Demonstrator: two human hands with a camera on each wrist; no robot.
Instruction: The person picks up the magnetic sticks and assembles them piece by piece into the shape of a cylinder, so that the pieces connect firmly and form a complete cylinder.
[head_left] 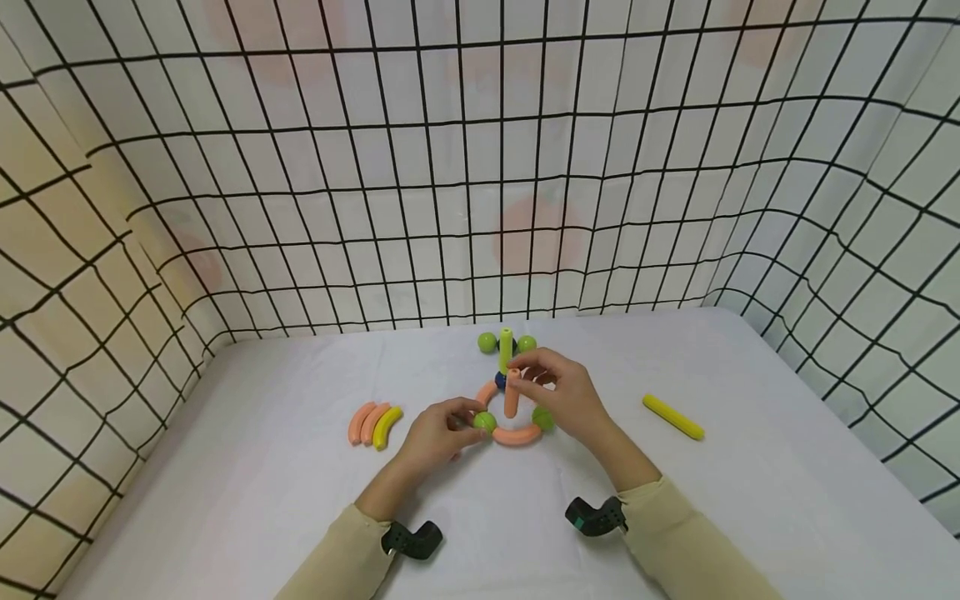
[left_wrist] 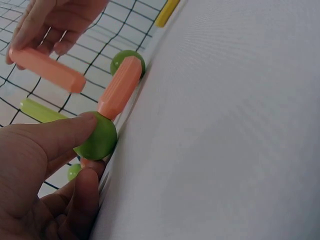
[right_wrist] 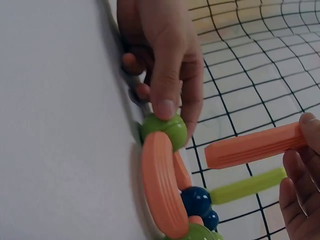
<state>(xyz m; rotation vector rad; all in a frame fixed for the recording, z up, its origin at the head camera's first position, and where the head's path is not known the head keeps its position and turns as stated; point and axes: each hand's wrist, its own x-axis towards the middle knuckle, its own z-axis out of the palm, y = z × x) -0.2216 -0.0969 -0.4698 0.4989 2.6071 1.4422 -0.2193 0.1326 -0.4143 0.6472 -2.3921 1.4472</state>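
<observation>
A ring of curved orange rods point(head_left: 517, 436) joined by balls lies mid-table. My left hand point(head_left: 444, 431) pinches the green ball point(left_wrist: 98, 137) at the ring's left corner between thumb and fingers. Above the ring, my right hand point(head_left: 564, 392) holds a straight orange rod point(right_wrist: 255, 146) by its upper end, its lower end free in the air. Another green ball point(head_left: 543, 418) forms the right corner. At the back corner sits a dark blue ball point(right_wrist: 195, 201), from which a yellow-green rod point(head_left: 506, 350) stands up.
Behind the ring are two more green balls point(head_left: 487, 342). Two curved orange rods point(head_left: 362, 423) and a curved yellow rod point(head_left: 387, 428) lie to the left. A straight yellow rod point(head_left: 673, 417) lies to the right. Black wire mesh point(head_left: 480, 200) encloses the table's back and sides.
</observation>
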